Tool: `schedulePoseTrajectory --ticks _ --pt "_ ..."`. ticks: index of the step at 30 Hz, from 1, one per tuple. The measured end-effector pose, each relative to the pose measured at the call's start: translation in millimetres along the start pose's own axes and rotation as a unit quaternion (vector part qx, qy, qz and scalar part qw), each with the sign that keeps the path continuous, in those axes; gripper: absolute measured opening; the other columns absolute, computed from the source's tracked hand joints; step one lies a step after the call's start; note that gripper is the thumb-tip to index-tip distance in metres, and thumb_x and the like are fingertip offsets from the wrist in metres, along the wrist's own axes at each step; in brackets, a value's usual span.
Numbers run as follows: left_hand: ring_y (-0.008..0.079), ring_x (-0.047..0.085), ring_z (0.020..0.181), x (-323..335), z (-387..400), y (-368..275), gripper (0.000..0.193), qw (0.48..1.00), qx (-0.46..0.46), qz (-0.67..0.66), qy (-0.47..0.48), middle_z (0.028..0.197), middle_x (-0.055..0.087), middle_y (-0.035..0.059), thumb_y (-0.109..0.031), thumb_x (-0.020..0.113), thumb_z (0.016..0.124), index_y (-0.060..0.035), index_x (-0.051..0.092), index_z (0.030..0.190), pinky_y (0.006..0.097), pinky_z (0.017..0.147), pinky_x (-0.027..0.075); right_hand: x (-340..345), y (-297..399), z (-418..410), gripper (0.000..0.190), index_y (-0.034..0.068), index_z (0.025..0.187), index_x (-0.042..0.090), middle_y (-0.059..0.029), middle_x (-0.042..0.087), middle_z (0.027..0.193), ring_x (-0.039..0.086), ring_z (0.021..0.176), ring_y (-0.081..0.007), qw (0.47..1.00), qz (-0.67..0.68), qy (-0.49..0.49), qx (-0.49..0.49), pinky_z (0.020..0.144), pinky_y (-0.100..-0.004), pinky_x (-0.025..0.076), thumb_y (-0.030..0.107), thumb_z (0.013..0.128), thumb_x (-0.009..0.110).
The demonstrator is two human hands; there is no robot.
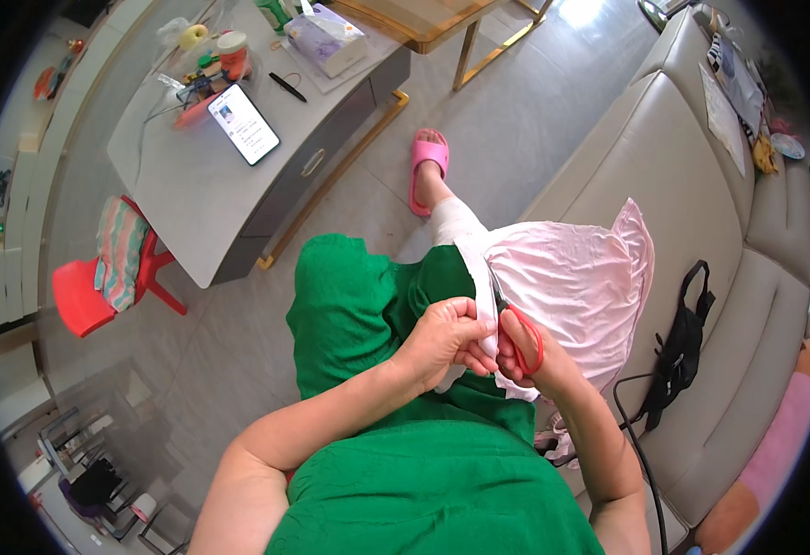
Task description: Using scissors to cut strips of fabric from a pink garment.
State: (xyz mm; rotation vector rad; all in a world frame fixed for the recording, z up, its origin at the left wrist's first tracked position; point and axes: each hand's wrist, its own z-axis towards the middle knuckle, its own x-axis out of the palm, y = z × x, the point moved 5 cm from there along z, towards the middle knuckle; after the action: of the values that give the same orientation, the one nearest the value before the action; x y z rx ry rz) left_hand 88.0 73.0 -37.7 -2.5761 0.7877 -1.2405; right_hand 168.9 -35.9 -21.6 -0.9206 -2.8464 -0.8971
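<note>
My left hand (448, 340) pinches the edge of a white strip of fabric (478, 284) over my green-clad lap. Red-handled scissors (532, 340) are in my right hand (528, 350), with fingers through the handles. Their blades point away from me and lie along the strip, partly hidden by the cloth, so I cannot tell how far apart they are. Pale pink fabric (564, 277) spreads from the blades to the right, over my leg and the sofa seat. It is wrinkled, with a raised corner at its far end.
A grey sofa (655, 166) on the right bears a black bag (679, 361) and a dark cable (644, 458). Another person's arm (786, 437) shows at the right rim. At the left stand a coffee table (190, 201) with a phone (244, 125) and tissue pack (325, 40), and a red chair (82, 295).
</note>
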Motion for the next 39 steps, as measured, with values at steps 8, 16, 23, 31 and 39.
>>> schedulePoseTrajectory --ticks 8,16,23,31,39 --pt "0.0196 0.065 0.059 1 -13 15 0.015 1.000 -0.026 0.004 0.004 0.072 0.062 0.0094 -0.014 0.059 0.088 -0.0017 0.052 0.091 0.0267 0.050 0.055 4 1 -9 0.060 0.007 0.072 0.050 -0.0030 0.051 0.058 0.048 0.046 -0.0104 0.997 -0.069 -0.019 0.005 0.042 -0.0226 0.037 0.061 0.091 0.032" --pt "0.0200 0.065 0.058 -4 -14 20 0.014 1.000 -0.012 0.005 -0.001 0.071 0.063 0.0109 -0.013 0.059 0.088 -0.0017 0.052 0.091 0.0268 0.050 0.056 -3 -13 -14 0.055 0.009 0.075 0.049 -0.0027 0.053 0.061 0.049 0.048 -0.0099 0.995 -0.103 0.008 0.012 0.045 -0.0222 0.037 0.058 0.093 0.031" --pt "0.0198 0.065 0.057 -7 -15 20 0.014 1.000 -0.009 0.020 -0.005 0.071 0.063 0.0111 -0.013 0.059 0.088 -0.0011 0.052 0.092 0.0264 0.049 0.056 -4 -19 -16 0.054 0.009 0.075 0.049 -0.0018 0.053 0.064 0.052 0.050 -0.0093 0.994 -0.102 0.006 0.028 0.045 -0.0212 0.037 0.058 0.092 0.033" --pt "0.0193 0.065 0.056 -6 -15 27 0.013 0.999 -0.036 0.034 0.000 0.073 0.063 0.0116 -0.012 0.058 0.087 -0.0013 0.052 0.092 0.0251 0.047 0.055 -7 -3 1 0.060 0.007 0.068 0.052 -0.0031 0.054 0.060 0.053 0.050 -0.0109 0.995 -0.102 -0.008 -0.017 0.046 -0.0231 0.038 0.060 0.091 0.037" --pt "0.0193 0.066 0.056 -6 -13 27 0.012 0.999 -0.042 0.031 0.002 0.073 0.062 0.0123 -0.010 0.058 0.087 -0.0008 0.052 0.092 0.0252 0.047 0.055 -8 -4 7 0.060 0.005 0.066 0.051 -0.0034 0.052 0.060 0.051 0.049 -0.0113 0.994 -0.106 -0.010 -0.037 0.046 -0.0240 0.040 0.058 0.090 0.040"
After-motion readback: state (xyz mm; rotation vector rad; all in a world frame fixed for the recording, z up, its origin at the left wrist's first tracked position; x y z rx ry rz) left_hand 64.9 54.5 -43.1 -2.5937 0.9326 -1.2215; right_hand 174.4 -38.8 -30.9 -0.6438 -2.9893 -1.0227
